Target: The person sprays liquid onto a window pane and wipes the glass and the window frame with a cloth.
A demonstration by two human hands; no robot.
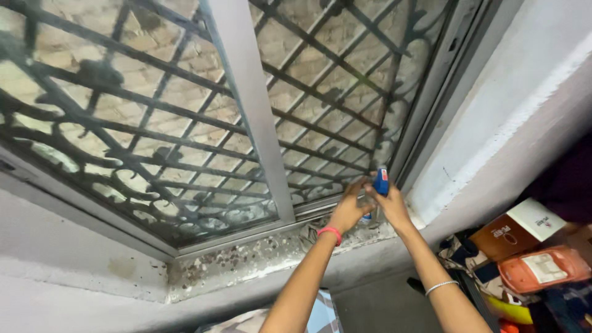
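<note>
Blue bottle (382, 182) stands roughly upright at the window's lower right corner, over the speckled sill (259, 256), its long axis vertical; right hand (390, 206) is clamped round its lower part, nearer than the left hand (348, 209), whose fingers curl toward its left side, contact unclear; the bottle is small, plastic, with a red mark; a metal grille (154, 123) lies behind the glass.

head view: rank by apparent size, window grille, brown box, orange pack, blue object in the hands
1. Window grille, by far the largest.
2. Brown box and orange pack: look alike, no ranking.
3. Blue object, smallest; both the left hand and right hand partly cover it.
</note>
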